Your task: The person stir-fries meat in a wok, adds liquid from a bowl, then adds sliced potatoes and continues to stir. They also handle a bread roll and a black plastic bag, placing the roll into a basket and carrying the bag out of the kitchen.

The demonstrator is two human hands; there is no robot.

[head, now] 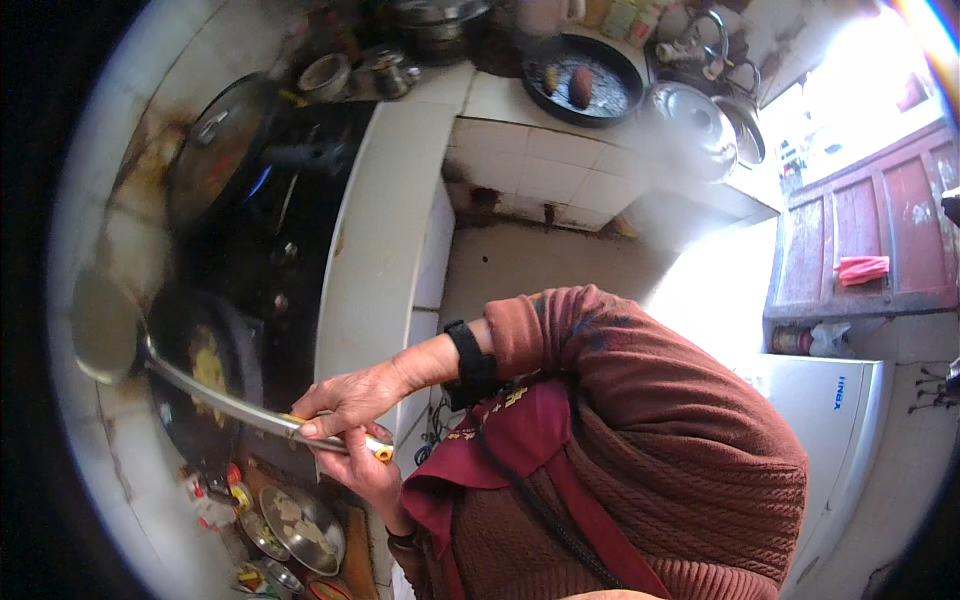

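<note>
My right hand [360, 399], the upper one with a black band at its wrist, grips the metal handle of a long cooking spatula or ladle [225, 403]. Lower on the picture, my left hand [364, 474] holds the same handle near its yellow-trimmed end. The utensil's broad, blurred head [105, 330] appears raised at the far left, beyond the pan; whether it carries anything I cannot tell. Beneath the handle is a dark wok [169, 405] with yellowish-green food [206, 367] in it.
A lidded pan [214, 161] sits at the other burner, where a blue flame [259, 184] shows. A steel bowl [330, 525] of pale pieces and seasoning bottles [217, 506] stand beside the wok. A black pan [536, 94] holding reddish tubers rests on the far counter.
</note>
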